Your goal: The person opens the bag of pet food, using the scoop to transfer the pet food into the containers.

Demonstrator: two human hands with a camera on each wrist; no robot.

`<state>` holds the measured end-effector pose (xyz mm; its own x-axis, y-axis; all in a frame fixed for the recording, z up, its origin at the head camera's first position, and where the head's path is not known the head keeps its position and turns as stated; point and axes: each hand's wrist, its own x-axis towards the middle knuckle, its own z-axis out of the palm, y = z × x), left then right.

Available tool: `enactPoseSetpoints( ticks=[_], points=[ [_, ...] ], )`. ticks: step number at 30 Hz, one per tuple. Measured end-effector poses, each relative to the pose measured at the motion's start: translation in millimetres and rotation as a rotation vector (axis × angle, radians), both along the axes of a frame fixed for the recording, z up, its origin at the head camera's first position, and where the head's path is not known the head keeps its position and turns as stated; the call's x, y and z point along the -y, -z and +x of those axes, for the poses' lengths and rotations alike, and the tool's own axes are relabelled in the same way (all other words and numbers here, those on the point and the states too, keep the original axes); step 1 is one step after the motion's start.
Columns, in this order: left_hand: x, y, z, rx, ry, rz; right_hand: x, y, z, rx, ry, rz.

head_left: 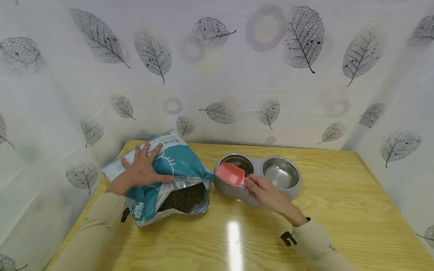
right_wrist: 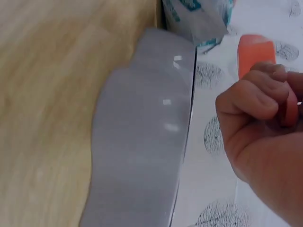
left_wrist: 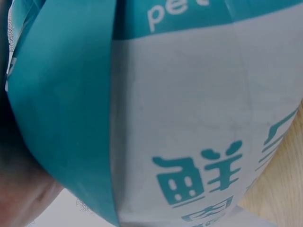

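Observation:
A teal and white pet food bag lies on its side at the left of the table, its mouth facing the front. Brown kibble shows inside the opening. My left hand rests on top of the bag with its fingers spread. In my right hand I grip the handle of a pink scoop, tilted over the left steel bowl. A little dark kibble shows in that bowl, partly hidden by the scoop. The left wrist view is mostly filled by the bag's printed side.
Both steel bowls sit in one grey double stand; the right bowl is shiny inside. A wooden table bears everything. Leaf-printed sheeting stands behind it and along both sides.

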<state>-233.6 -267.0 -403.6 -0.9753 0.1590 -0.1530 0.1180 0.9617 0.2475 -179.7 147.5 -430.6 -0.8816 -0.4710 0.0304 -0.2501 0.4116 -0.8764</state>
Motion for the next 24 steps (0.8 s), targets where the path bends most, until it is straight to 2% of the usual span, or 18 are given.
enactPoseSetpoints(
  ticks=[3,5,8,13,20,24],
  points=[
    [0,-1.2,-0.6,0.0,0.002,0.003,8,2.9,8.7,0.047,-0.063,-0.012],
    [0,-1.5,-0.7,0.001,0.002,0.005,15,4.2,14.2,0.038,-0.09,0.017],
    [-1,-1.3,-0.7,0.002,0.001,0.005,28,6.9,20.5,-0.009,-0.107,0.077],
    [0,-1.4,0.0,0.002,0.002,0.004,53,14.8,26.3,-0.143,-0.135,0.177],
    [-2,-2.1,0.3,0.003,0.002,0.008,83,9.6,36.0,-0.37,-0.074,0.368],
    [-1,-2.0,0.0,-0.002,0.001,0.005,96,5.7,39.4,-0.388,-0.043,0.393]
  ],
)
